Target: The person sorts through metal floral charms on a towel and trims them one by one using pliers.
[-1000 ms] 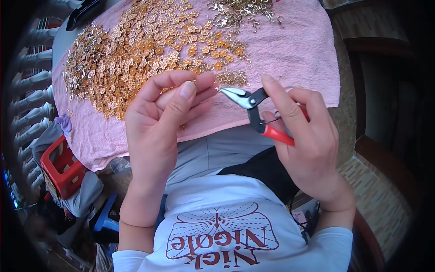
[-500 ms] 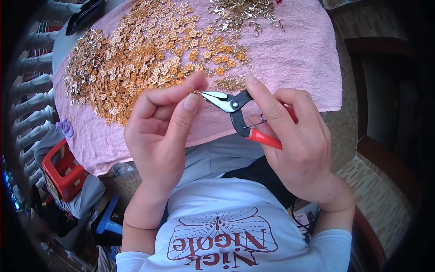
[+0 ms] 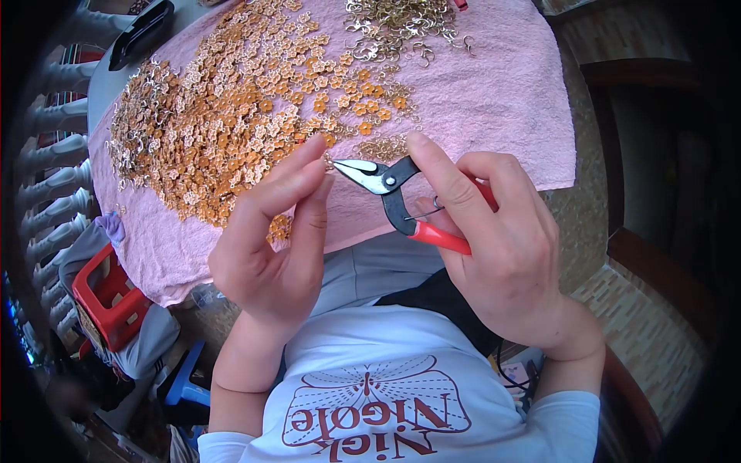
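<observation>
My right hand [image 3: 505, 239] is wrapped around pliers [image 3: 390, 181] with red grips, black arms and silver jaws. The jaws point left and come together at a small gold-coloured piece [image 3: 329, 162]. Thumb and fingers of my left hand [image 3: 266, 239] close in a pinch at that same piece, partly covering it. In the gap between thumb and palm, orange flower charms [image 3: 279, 228] show; whether the hand holds them or they lie behind it I cannot tell. Just beyond the pliers lies a small pile of gold-coloured rings [image 3: 382, 147].
A pink towel [image 3: 502, 108] covers the table, bearing a wide heap of orange flower charms [image 3: 224, 108]. Gold-coloured clasps [image 3: 397, 27] are piled at the far side. A black tray-like object [image 3: 141, 35] sits far left. Red [image 3: 116, 297] and blue [image 3: 185, 382] plastic stools stand below left.
Both hands and the pliers have shifted slightly left. The left fingers have turned and straightened somewhat, and orange charms now show in the gap beside the thumb. The view has moved a little.
</observation>
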Action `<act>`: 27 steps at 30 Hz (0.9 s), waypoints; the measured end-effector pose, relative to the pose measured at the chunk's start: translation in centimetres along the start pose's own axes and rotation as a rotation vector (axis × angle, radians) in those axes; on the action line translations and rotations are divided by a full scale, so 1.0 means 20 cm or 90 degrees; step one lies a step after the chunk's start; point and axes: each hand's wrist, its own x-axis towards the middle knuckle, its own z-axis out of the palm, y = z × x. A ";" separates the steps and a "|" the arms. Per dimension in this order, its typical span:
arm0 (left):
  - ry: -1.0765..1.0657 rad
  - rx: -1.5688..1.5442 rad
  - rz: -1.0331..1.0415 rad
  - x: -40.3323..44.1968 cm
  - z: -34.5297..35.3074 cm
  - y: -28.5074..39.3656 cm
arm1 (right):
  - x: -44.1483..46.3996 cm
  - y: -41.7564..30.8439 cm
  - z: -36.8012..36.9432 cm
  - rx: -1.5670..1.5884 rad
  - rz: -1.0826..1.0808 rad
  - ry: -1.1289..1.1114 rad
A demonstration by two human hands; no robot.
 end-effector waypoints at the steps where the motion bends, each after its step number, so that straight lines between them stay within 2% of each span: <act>1: -0.008 0.046 0.039 0.00 0.00 -0.01 | 0.00 0.00 0.00 0.004 0.001 0.006; 4: -0.019 0.137 0.123 0.02 0.01 0.01 | 0.01 0.01 -0.01 0.008 -0.003 0.021; 8: 0.107 -0.412 -0.321 0.08 0.05 0.14 | 0.01 0.00 -0.02 0.025 0.005 0.046; 9: 0.113 -0.411 -0.320 0.08 0.04 0.14 | 0.01 0.00 -0.02 0.026 -0.001 0.045; 13: -0.068 -0.491 -0.374 0.09 0.01 0.08 | 0.00 -0.02 -0.02 0.028 0.011 0.051; 24: -0.065 -0.700 -0.486 0.09 -0.03 0.09 | -0.02 -0.02 0.01 0.042 -0.015 0.067; 27: -0.128 -0.763 -0.477 0.08 -0.06 0.04 | -0.01 0.01 0.01 0.112 -0.027 0.060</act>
